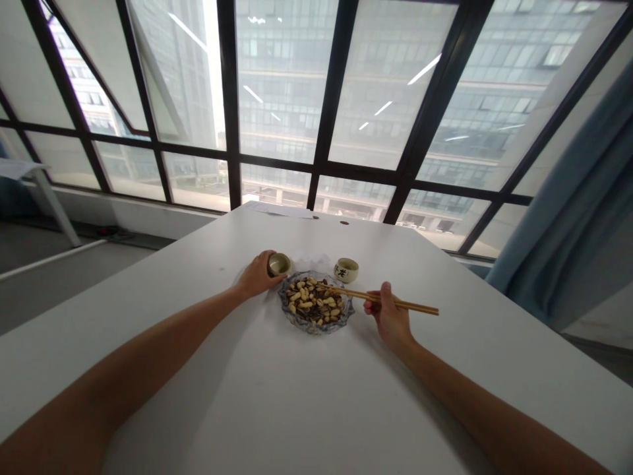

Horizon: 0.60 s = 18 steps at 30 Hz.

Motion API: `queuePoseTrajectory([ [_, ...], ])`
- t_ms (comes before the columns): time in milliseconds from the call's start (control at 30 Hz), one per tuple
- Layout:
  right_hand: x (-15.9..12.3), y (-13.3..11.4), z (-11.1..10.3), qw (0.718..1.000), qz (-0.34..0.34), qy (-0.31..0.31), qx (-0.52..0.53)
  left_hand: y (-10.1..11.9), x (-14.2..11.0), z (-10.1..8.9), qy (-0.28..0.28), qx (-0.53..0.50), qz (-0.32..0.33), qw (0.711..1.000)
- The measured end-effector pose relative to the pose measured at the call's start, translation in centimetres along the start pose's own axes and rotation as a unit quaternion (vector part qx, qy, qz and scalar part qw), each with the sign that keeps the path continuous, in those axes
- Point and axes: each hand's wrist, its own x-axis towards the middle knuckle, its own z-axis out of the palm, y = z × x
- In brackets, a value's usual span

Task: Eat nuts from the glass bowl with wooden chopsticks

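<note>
A glass dish (347,314) of peanuts and dark seeds sits in the middle of the white table (277,396). My left hand (256,276) is wrapped round a small green cup (279,264) just left of the dish. My right hand (388,315) grips a pair of wooden chopsticks (390,302), held nearly level, with their tips over the nuts in the dish. A second small cup (346,270) with dark writing stands behind the dish on the right.
A crumpled clear wrapper (311,262) lies behind the dish. Papers (277,209) rest at the table's far edge. Tall windows (281,99) fill the background, a blue curtain (573,218) hangs at right, and another table (30,173) stands far left.
</note>
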Motion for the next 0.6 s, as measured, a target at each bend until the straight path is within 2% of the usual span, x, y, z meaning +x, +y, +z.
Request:
queuePoseTrajectory([
  [367,-0.61,-0.07,0.35,0.999,-0.039,-0.019,-0.014,-0.47,-0.17,0.06,0.026,-0.008,0.066,0.997],
  [600,-0.59,-0.07,0.3,0.999,-0.041,-0.021,-0.025,-0.21,-0.22,-0.03,0.016,0.008,0.054,0.998],
])
